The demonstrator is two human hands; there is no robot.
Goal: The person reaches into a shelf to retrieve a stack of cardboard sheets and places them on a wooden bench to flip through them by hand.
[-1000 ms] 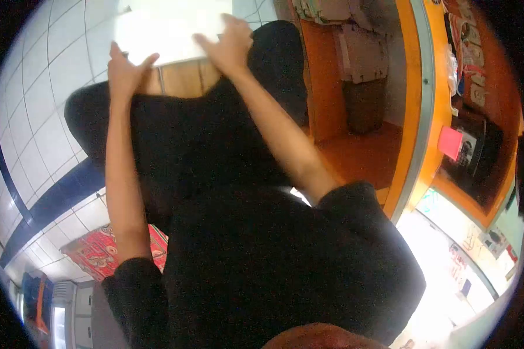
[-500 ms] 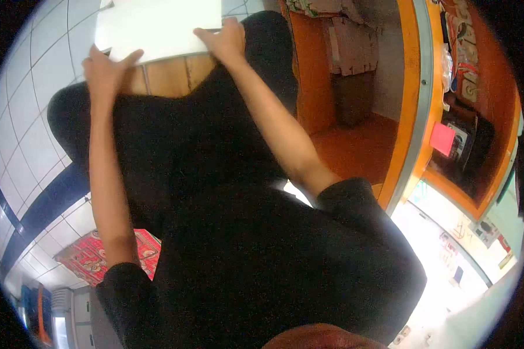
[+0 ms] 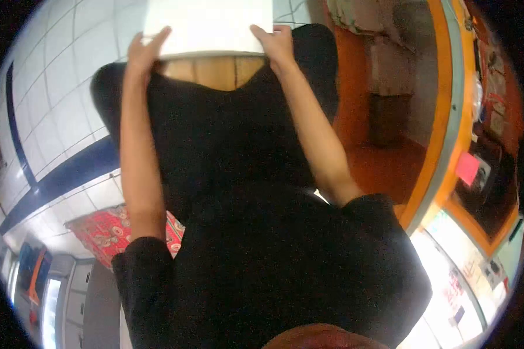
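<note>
A flat white object, overexposed and cut off by the top edge of the view, is held between my two hands. My left hand grips its near left corner, thumb on top and fingers at the side. At its near right corner, my right hand holds on in the same way, thumb over the surface. Beneath and just behind its near edge, a wooden slatted surface shows between my black-clad legs.
White floor tiles with a dark blue band lie to the left. A red patterned mat is beside my left arm. On the right stands an orange-framed cabinet with hanging cloths and a pink paper.
The view has shifted, so the white object, both hands and the surroundings appear further right. Both hands still grip the white object.
</note>
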